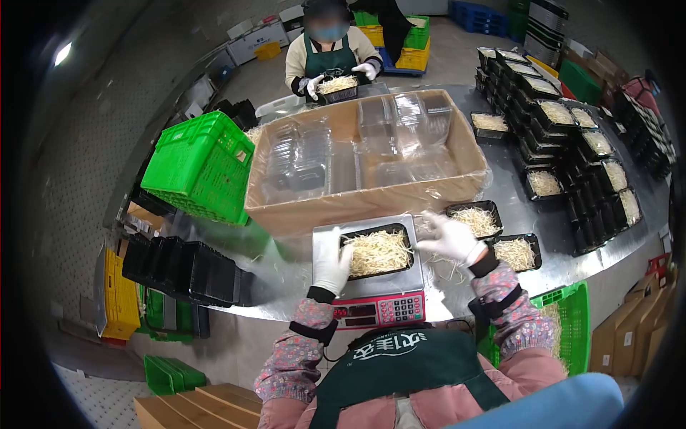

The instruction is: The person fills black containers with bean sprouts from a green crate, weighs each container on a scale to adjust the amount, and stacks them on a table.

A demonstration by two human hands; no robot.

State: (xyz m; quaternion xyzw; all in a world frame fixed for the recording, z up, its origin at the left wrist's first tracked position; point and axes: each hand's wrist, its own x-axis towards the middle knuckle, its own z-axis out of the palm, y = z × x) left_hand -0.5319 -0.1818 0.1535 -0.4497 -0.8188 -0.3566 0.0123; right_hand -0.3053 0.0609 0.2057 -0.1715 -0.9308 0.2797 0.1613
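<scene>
A black plastic tray (347, 273) filled with pale bean sprouts (381, 252) sits on the steel plate of a red digital scale (401, 309). My left hand (331, 264), in a white glove, is at the tray's left edge, with its thumb over the rim. On the tray's right side, my gloved right hand (451, 240) has its fingers apart, with nothing clearly held. Loose sprouts lie under and beside it. Close to this hand are two more filled trays, an upper tray (474, 218) and a lower tray (516, 253).
Beyond the scale stands a large carton (371, 203) of clear plastic lids. A green crate (196, 164) and stacked black trays (187, 272) are on the left. Filled trays (547, 184) are stacked at right. Across the table, another person (332, 53) holds a sprout tray.
</scene>
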